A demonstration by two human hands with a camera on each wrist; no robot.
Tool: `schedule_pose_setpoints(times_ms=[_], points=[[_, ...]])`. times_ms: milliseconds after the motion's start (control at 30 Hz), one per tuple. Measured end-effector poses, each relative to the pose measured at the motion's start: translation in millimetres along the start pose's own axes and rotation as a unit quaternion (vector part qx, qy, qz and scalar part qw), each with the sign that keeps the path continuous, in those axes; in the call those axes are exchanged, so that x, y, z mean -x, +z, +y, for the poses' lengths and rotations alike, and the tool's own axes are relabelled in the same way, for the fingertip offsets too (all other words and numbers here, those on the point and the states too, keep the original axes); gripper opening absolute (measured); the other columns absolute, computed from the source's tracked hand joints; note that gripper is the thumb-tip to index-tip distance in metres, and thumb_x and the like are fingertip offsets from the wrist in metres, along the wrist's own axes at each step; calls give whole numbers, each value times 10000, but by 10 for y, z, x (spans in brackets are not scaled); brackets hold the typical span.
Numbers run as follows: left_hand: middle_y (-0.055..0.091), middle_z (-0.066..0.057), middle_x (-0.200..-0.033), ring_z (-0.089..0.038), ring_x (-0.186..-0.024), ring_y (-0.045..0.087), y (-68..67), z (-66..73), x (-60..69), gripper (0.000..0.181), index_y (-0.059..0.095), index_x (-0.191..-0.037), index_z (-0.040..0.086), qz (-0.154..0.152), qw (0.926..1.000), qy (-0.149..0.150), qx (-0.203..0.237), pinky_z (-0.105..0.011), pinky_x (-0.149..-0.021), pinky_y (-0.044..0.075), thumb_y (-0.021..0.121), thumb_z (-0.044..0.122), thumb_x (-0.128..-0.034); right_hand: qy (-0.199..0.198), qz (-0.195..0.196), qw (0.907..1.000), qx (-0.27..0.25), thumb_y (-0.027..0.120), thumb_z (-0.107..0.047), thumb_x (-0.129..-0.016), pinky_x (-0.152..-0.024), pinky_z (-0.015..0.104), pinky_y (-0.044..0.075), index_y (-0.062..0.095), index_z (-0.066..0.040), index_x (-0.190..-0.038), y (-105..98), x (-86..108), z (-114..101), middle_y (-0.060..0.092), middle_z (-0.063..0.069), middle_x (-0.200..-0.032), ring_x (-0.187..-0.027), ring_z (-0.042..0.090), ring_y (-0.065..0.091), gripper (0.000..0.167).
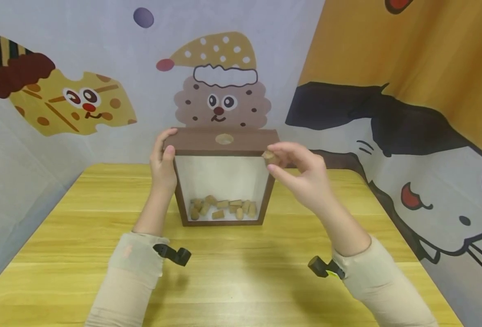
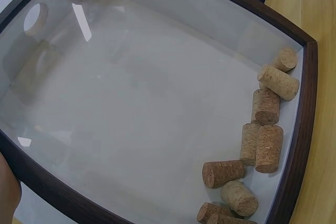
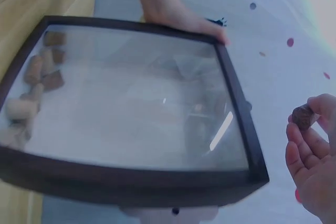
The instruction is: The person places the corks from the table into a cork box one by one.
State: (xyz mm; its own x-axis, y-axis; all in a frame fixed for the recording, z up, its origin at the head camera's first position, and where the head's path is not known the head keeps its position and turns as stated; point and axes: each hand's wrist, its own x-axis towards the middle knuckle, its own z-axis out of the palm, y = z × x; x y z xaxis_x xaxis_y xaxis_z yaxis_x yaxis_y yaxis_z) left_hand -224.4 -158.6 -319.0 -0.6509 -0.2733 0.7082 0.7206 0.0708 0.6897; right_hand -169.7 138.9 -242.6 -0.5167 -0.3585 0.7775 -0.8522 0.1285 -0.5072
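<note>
A dark brown shadow box (image 1: 196,141) with a clear front and a round hole (image 1: 224,139) in its top stands upright on the table. My left hand (image 1: 164,165) grips its upper left corner, thumb at the front and fingers round the side. Between thumb and fingertips my right hand (image 1: 306,175) pinches a cork (image 1: 270,157) by the box's upper right corner; the right wrist view shows this cork (image 3: 302,117) apart from the frame. Several corks (image 2: 269,148) lie in a loose pile along the bottom inside the box.
The box stands on a yellow wood-grain table (image 1: 224,272), toward its back edge. A cloth with cartoon prints (image 1: 220,104) hangs close behind and at both sides. Each wrist wears a small black camera mount (image 1: 175,255).
</note>
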Motion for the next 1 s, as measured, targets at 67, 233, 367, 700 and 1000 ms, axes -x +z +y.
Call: schedule_pose_setpoints(times_ms=[67,233,367,700,1000], points=[[502,-132,-1352,-226,-1338,323,0,3,4,855,537,-1265,0,2,10000,-17,15,-447,-1070,157,549,717,-799,-14,-18,10000,-31,684,151,-780,-715,281,491,614,68,-1120,59,-94,-16,680,105,-1020,-802,168,610,357],[499,-174,-1345,-236,-1335,327,-4,-3,3,858,536,-1263,-7,3,10000,-2,47,-447,-1073,154,550,715,-800,495,-38,9987,-78,698,52,-823,-707,302,494,606,7,-1123,195,-337,-18,684,56,-985,-786,188,607,317],[512,-145,-1339,-234,-1330,334,-4,-6,-1,842,542,-1260,-3,20,10000,7,33,-448,-1074,153,547,708,-808,1203,-156,9925,-164,715,-22,-839,-753,312,489,592,-29,-1106,297,-545,23,683,38,-977,-838,180,606,294],[510,-149,-1342,-221,-1327,339,34,-1,-4,836,541,-1264,2,-43,10000,-25,29,-437,-1065,170,553,702,-808,1754,-727,9805,510,752,-114,-829,-831,266,456,584,-80,-1067,432,-826,172,676,-14,-972,-882,102,594,293],[525,-70,-1328,-229,-1326,336,15,0,-17,847,533,-1264,-4,8,10000,-26,28,-438,-1066,157,544,709,-807,2094,-1108,9656,1070,749,-223,-843,-803,257,460,607,-132,-1055,509,-890,200,633,-58,-976,-878,67,581,272]])
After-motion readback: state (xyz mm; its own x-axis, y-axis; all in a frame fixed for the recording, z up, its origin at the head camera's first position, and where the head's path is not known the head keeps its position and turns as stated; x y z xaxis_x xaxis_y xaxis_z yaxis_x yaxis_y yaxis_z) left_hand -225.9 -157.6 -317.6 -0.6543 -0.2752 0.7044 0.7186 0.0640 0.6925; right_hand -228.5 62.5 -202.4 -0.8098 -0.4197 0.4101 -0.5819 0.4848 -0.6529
